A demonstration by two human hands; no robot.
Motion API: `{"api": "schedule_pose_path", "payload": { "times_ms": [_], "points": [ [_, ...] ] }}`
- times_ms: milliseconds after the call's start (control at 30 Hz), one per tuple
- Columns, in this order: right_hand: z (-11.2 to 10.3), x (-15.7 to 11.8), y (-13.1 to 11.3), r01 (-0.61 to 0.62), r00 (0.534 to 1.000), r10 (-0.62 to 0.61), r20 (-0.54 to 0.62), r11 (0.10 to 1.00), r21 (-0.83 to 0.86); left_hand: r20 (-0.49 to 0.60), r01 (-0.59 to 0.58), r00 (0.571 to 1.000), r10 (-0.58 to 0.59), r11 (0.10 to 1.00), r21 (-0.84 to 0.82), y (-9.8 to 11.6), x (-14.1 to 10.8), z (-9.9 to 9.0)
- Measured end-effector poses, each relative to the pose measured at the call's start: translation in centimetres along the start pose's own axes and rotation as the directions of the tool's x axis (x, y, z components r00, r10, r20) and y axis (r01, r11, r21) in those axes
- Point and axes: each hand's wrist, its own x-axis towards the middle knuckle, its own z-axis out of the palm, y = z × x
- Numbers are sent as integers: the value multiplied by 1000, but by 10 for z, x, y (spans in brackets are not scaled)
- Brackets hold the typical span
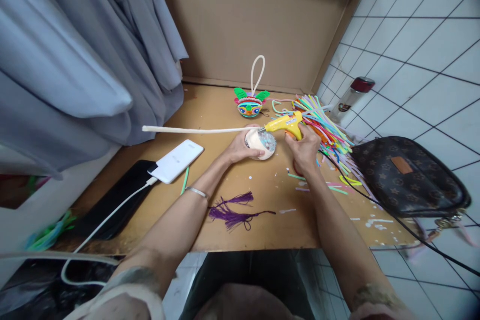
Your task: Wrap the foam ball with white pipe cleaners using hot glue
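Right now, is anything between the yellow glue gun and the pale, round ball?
Perhaps the end of the long white strip, by the nozzle; I cannot tell exactly. Nothing else visible stands between the yellow glue gun and the pale, round ball.

No readable text: print on yellow glue gun point(282, 123), mark on white device point(180, 161) too small.

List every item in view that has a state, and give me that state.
Left hand: curled around ball
Right hand: gripping glue gun
Ball: partly covered in cream strip
Cream strip: far end free
Glue gun: nozzle at ball
White device: cable plugged in
Jar: red lid on
Purple tassels: lying loose
Brown bag: open or shut, unclear
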Motion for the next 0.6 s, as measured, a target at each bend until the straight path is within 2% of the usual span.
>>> {"api": "schedule_pose_path", "payload": {
  "times_ms": [600],
  "points": [
    [-3, 3, 2, 2, 999, -3, 46, 1000, 30, -9, 14, 1000, -14, 1000, -8, 1, 0, 0]
  ]
}}
